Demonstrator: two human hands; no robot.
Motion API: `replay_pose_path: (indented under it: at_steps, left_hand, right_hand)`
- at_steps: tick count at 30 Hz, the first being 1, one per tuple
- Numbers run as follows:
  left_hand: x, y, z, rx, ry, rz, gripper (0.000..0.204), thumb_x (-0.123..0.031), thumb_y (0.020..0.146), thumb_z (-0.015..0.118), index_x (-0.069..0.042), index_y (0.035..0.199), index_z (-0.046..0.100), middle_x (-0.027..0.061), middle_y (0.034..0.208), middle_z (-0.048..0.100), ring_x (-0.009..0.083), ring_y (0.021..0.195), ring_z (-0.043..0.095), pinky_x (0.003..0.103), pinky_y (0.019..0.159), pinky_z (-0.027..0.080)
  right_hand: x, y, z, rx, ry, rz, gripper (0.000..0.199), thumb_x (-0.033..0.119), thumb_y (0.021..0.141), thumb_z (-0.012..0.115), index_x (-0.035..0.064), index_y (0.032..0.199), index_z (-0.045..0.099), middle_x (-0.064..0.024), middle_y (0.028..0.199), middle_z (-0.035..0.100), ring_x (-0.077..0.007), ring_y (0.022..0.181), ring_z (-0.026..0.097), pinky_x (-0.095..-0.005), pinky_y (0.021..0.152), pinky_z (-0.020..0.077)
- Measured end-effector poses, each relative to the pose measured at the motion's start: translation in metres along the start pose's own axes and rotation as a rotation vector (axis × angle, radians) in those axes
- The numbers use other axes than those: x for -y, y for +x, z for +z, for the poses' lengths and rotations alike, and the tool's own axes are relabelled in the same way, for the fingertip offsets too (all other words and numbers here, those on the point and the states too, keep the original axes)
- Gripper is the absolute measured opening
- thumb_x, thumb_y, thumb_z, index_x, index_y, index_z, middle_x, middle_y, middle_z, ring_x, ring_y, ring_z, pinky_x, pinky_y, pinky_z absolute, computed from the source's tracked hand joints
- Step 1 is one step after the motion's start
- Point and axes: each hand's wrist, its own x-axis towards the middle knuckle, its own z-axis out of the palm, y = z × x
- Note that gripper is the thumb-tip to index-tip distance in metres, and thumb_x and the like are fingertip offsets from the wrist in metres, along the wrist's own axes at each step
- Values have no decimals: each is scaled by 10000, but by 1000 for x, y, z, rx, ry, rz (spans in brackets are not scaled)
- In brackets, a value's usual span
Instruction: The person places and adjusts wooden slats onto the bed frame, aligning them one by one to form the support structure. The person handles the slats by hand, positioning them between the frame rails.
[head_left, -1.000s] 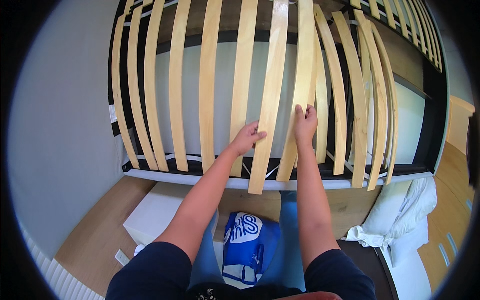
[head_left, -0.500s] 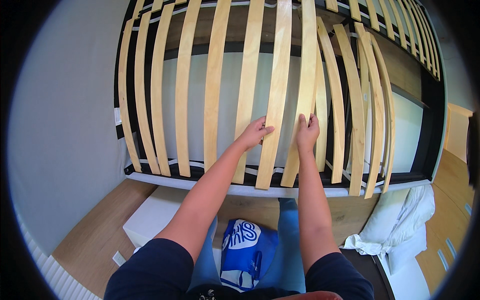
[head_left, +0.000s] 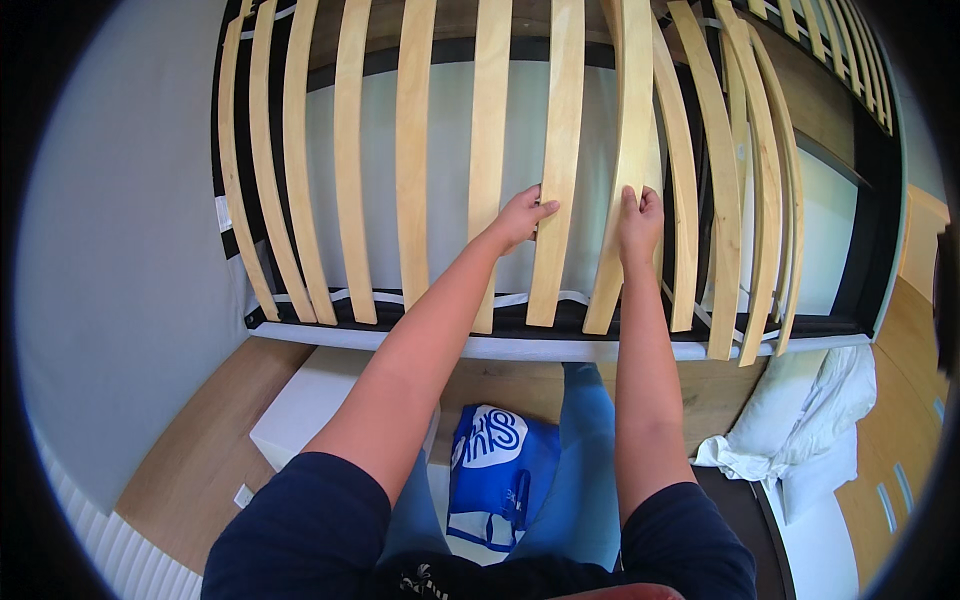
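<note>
My left hand [head_left: 521, 218] is closed round a pale wooden bed slat [head_left: 564, 130], with the thumb on top and the fingers at its left edge. My right hand [head_left: 640, 218] is closed on the right edge of the neighbouring wooden slat [head_left: 632, 110], partly covering it. Both slats run lengthwise away from me, their near ends resting at the front rail [head_left: 500, 346] of the bed frame. A gap separates the two. White strapping [head_left: 510, 299] links slats near the front rail.
More slats [head_left: 415, 150] lie to the left, spaced apart; those on the right [head_left: 765, 200] are bunched and skewed. A blue bag [head_left: 500, 480] lies between my legs. A white box [head_left: 310, 400] stands at left, and white bedding [head_left: 800, 420] sits at right.
Both hands have moved a little rightward along with the slats they hold. The gap between these slats looks slightly wider. The whole view has shifted somewhat.
</note>
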Motion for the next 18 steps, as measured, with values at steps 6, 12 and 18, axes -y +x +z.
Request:
replay_pose_path:
  at_steps: [6,12,18]
  left_hand:
    - [9,9,0,-150,262,37,468,-253,943,613,-67,1331,431,92,1069,648,176,890,641,324,788,519]
    - [12,-8,30,-585,476,267,619,-143,848,692,-33,1356,356,179,1038,646,306,926,659,410,813,513]
    - [15,-45,61,-750,693,573,603,-47,836,648,-40,1373,372,190,1281,530,308,1196,530,417,999,432]
  right_hand:
    - [-10,23,-10,-24,-206,-155,328,256,868,671,-42,984,597,-106,781,600,-165,715,547,-326,648,441]
    - [-19,39,-29,157,95,125,364,301,896,661,-43,1016,649,-134,844,675,-206,783,638,-335,725,496]
    - [-39,21,-49,97,-577,-117,464,327,819,721,-45,1072,611,-216,990,666,-324,873,650,-398,771,509]
